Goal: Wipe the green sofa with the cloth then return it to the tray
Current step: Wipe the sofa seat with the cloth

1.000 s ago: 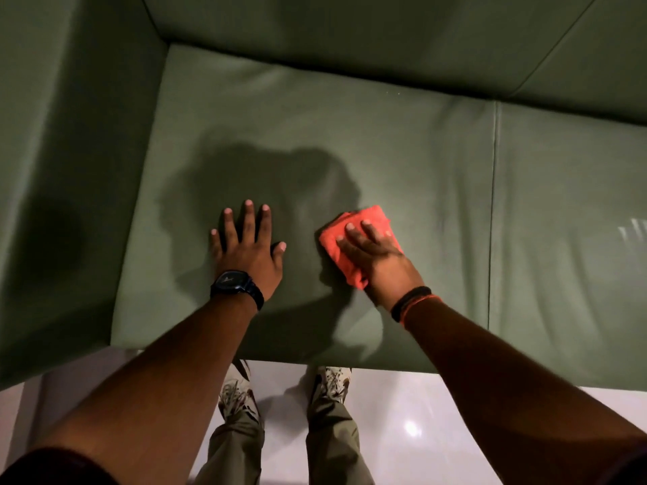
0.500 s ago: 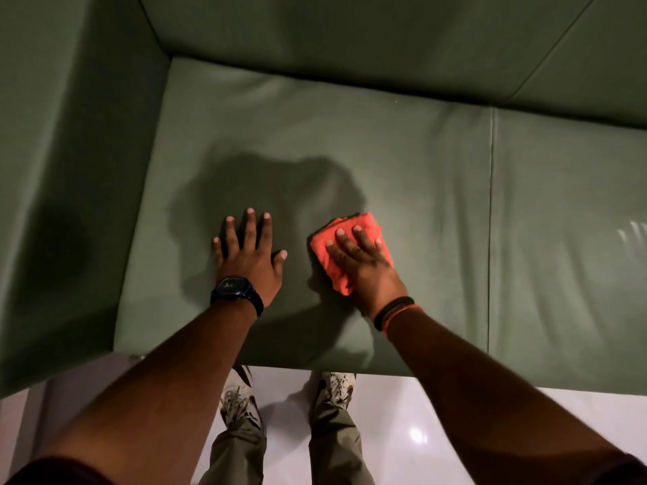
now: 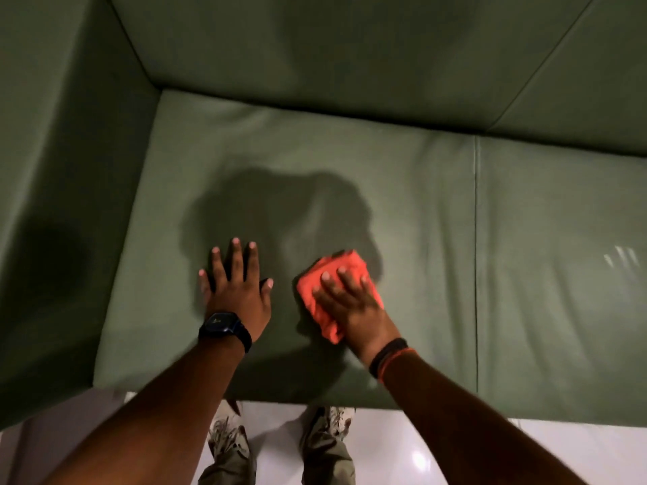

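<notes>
The green sofa point(image 3: 402, 190) fills the view, with its left seat cushion under both hands. A folded orange cloth point(image 3: 320, 287) lies on that cushion, pressed flat under my right hand point(image 3: 353, 302), whose fingers lie spread across it. To the left of the cloth, my left hand point(image 3: 236, 288) rests palm down on the cushion with fingers apart, a black watch on its wrist. The tray is out of view.
The sofa's left armrest point(image 3: 63, 169) rises at the left and the backrest point(image 3: 350, 54) runs across the top. A seam point(image 3: 475, 239) splits the seat cushions to the right. Glossy white floor point(image 3: 402, 446) and my shoes lie below the seat's front edge.
My right hand has slid the cloth a little to the left and toward me on the cushion. The left hand stays planted in the same spot. The view has tilted slightly.
</notes>
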Motion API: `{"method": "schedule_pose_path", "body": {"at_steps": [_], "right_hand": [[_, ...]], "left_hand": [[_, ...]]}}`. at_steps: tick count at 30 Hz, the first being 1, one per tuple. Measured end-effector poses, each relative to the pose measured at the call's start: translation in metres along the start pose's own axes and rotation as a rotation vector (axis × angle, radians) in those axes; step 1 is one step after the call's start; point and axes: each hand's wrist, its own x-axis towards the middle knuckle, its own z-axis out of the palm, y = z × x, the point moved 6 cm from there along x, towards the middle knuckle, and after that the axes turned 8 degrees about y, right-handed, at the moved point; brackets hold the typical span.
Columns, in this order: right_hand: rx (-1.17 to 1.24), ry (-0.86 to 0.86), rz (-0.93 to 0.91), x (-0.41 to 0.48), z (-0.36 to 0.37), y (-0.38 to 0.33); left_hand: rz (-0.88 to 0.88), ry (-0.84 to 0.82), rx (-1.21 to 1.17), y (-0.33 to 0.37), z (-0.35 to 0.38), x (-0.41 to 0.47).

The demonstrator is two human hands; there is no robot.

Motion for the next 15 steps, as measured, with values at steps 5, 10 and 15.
{"method": "schedule_pose_path", "body": {"at_steps": [5, 10, 15], "right_hand": [[0.519, -0.055, 0.227, 0.021, -0.034, 0.015], [0.649, 0.727, 0.398, 0.125, -0.194, 0.050], [0.169, 0.957, 0.196, 0.219, -0.310, 0.066]], "left_hand": [[0.029, -0.030, -0.044, 0.012, -0.061, 0.037], [0.164, 0.443, -0.236, 0.060, -0.243, 0.144], [0.308, 0.735, -0.129, 0.103, -0.377, 0.237]]}}
